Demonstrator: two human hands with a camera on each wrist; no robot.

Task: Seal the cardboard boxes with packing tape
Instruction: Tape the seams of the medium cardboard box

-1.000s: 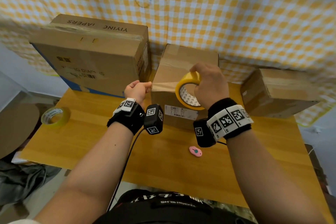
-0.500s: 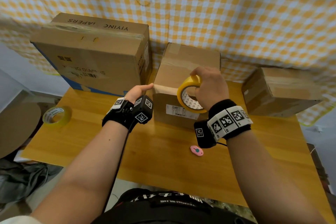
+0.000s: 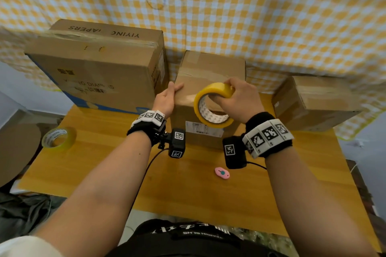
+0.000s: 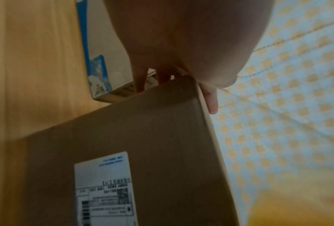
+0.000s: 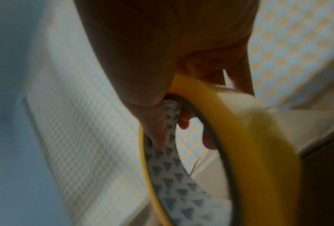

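The middle cardboard box stands on the wooden table, a white shipping label on its front. My left hand rests against the box's top left edge, thumb on the top and straight fingers down the left side; the left wrist view shows the hand over that box corner. My right hand grips a yellow tape roll over the box's front top edge, fingers through the core. In the right wrist view, the hand holds the roll close up.
A large diaper box stands left of the middle box, a small box at the right. A second tape roll lies at the table's left edge. A pink cutter lies near the front. A checked cloth hangs behind.
My left hand has moved from the box's front left corner up onto its top left edge. The right hand has kept hold of the roll and tilted it slightly.
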